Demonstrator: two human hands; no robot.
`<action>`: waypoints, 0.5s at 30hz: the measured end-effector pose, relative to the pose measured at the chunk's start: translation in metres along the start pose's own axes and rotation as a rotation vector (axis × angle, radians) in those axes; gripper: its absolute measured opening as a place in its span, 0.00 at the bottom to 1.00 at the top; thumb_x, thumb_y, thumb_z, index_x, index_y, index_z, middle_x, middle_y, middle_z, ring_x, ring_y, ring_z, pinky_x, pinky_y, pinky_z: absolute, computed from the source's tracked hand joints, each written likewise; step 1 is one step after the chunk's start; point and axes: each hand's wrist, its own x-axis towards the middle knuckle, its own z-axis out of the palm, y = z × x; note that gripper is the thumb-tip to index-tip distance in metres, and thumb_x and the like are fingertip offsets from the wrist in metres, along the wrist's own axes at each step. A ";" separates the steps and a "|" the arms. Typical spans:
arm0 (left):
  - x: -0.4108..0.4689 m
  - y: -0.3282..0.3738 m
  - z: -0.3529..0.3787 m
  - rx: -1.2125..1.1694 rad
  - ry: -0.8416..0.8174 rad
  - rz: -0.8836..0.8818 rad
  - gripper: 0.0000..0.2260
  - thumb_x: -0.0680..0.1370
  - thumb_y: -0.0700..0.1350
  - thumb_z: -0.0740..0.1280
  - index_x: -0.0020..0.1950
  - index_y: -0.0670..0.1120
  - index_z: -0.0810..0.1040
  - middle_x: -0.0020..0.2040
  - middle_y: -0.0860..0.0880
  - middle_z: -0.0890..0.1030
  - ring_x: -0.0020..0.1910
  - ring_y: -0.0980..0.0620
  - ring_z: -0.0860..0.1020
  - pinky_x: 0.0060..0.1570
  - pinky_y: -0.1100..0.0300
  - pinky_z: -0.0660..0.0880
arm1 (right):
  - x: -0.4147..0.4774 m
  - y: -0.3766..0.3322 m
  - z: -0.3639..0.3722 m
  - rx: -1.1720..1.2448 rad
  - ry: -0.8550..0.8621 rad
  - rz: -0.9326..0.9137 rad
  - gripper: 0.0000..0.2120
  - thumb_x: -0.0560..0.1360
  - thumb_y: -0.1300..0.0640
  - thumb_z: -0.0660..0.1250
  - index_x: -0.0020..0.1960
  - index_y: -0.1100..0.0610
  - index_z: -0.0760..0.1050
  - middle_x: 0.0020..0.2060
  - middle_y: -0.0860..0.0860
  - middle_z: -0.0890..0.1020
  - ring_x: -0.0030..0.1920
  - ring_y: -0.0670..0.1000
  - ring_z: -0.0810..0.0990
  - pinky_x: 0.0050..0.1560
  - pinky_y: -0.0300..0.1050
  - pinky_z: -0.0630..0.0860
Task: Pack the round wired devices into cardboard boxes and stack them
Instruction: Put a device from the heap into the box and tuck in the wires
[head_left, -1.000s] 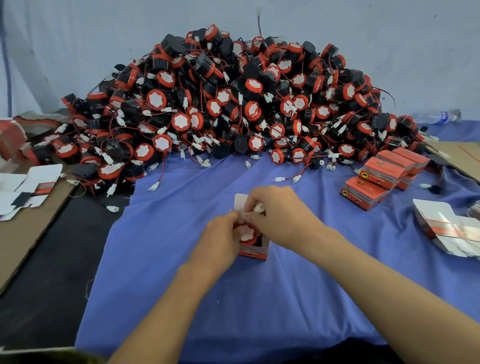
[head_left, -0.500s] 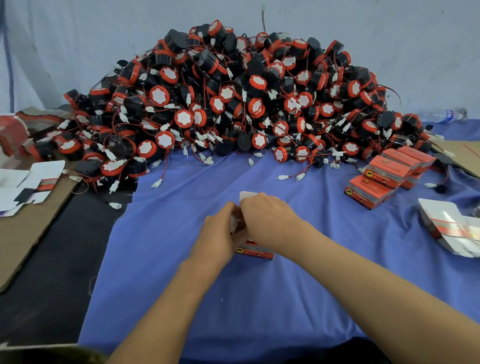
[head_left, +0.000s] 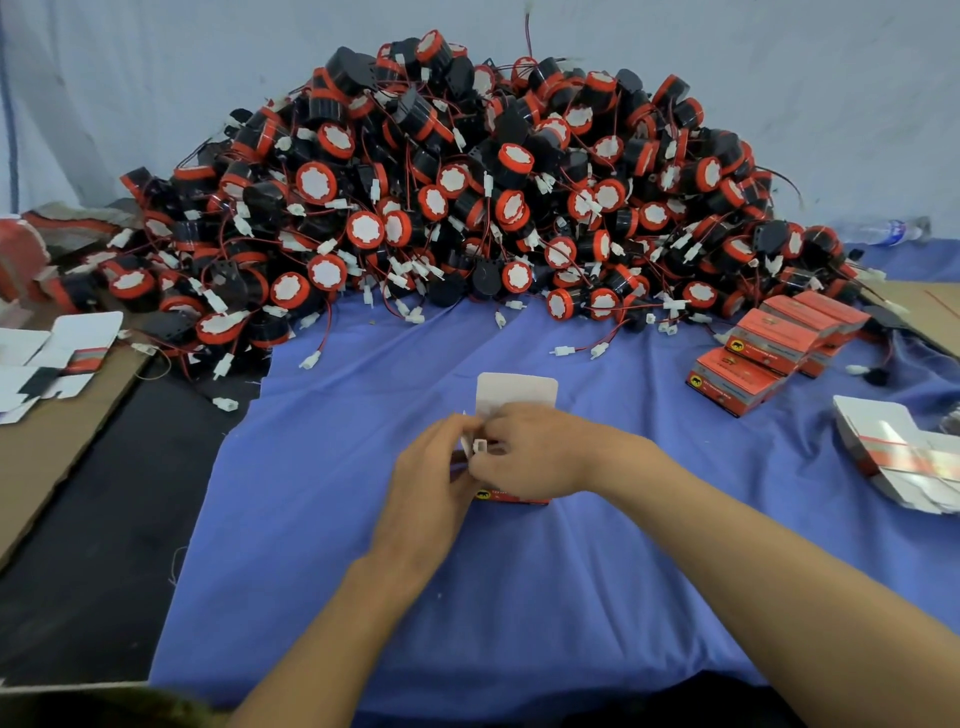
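Observation:
A small red cardboard box (head_left: 511, 498) stands on the blue cloth (head_left: 519, 597) at the centre, its white lid flap (head_left: 517, 392) raised behind my hands. My left hand (head_left: 434, 478) grips the box's left side. My right hand (head_left: 535, 457) curls over the box's open top, and a white wire plug (head_left: 479, 446) shows between my fingers. The device itself is hidden under my hands. A big heap of black-and-red round wired devices (head_left: 467, 208) fills the back of the table. Several packed red boxes (head_left: 769, 348) lie stacked at the right.
Flat unfolded box blanks (head_left: 904, 457) lie at the right edge, and more blanks (head_left: 47, 364) lie on brown cardboard (head_left: 52, 457) at the left. A plastic bottle (head_left: 883, 231) lies at the far right. Loose white plugs (head_left: 310, 359) on red wires trail from the heap onto the cloth.
The device has sunk out of sight into the box. My right hand now covers the box's top and the white plug shows between my fingers. The lid flap stands more exposed.

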 end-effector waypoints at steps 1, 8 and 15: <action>-0.003 -0.004 0.002 0.010 0.066 0.053 0.08 0.75 0.44 0.67 0.51 0.55 0.79 0.50 0.58 0.81 0.51 0.57 0.80 0.46 0.61 0.78 | -0.001 0.001 0.000 -0.003 -0.006 -0.004 0.13 0.79 0.44 0.58 0.42 0.49 0.74 0.45 0.45 0.75 0.54 0.53 0.76 0.56 0.50 0.75; -0.008 -0.013 0.006 0.166 0.125 0.129 0.04 0.84 0.48 0.67 0.56 0.51 0.80 0.58 0.58 0.78 0.54 0.57 0.79 0.48 0.53 0.79 | -0.013 0.018 0.008 -0.036 0.071 -0.119 0.10 0.81 0.53 0.62 0.59 0.54 0.78 0.56 0.51 0.76 0.60 0.52 0.73 0.61 0.52 0.74; -0.012 -0.001 0.007 0.454 0.081 0.106 0.23 0.83 0.62 0.50 0.53 0.51 0.80 0.56 0.57 0.77 0.51 0.53 0.77 0.39 0.47 0.77 | -0.024 0.037 0.023 -0.131 0.302 -0.205 0.12 0.84 0.52 0.61 0.57 0.56 0.80 0.54 0.51 0.75 0.54 0.52 0.74 0.56 0.49 0.73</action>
